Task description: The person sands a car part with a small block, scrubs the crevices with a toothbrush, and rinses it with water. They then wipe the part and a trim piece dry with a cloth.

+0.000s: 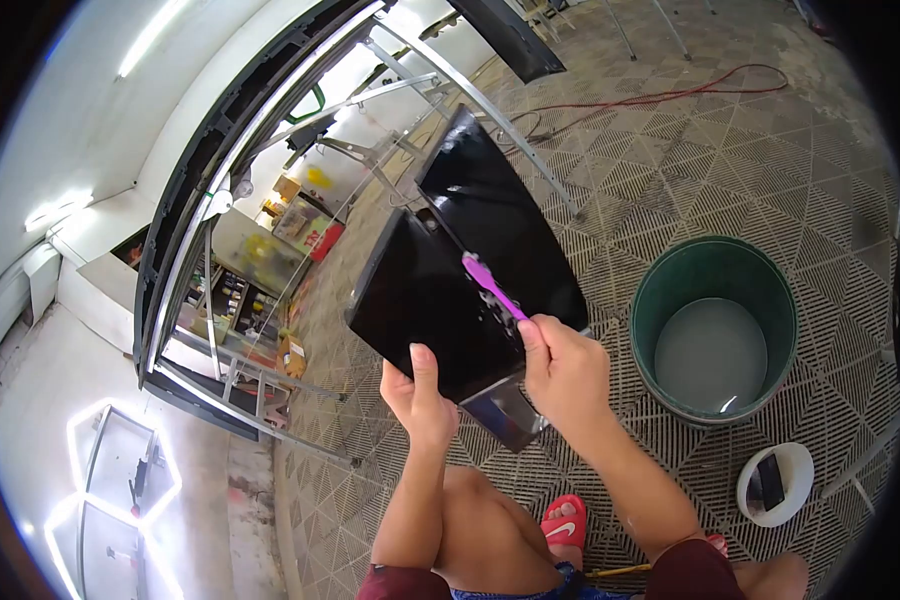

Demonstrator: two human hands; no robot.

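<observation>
A glossy black panel (pixel 410 290) with a notch in its upper edge is held up in front of me, tilted. My left hand (pixel 420 400) grips its lower left edge, thumb on the face. In my right hand (pixel 567 372) is a purple brush (pixel 495 285), pinched near the end of its handle. The brush head touches the panel near the notch. White foam lies on the black surface beside and below the brush. The brush's bristles are hidden against the panel.
A green bucket (pixel 650 370) with cloudy water stands on the grated floor at right. Below it is a white bowl (pixel 803 480) holding a black block. A metal stand (pixel 530 150) carries a large dark frame (pixel 155 260) at left. A red hose (pixel 660 97) crosses the floor behind.
</observation>
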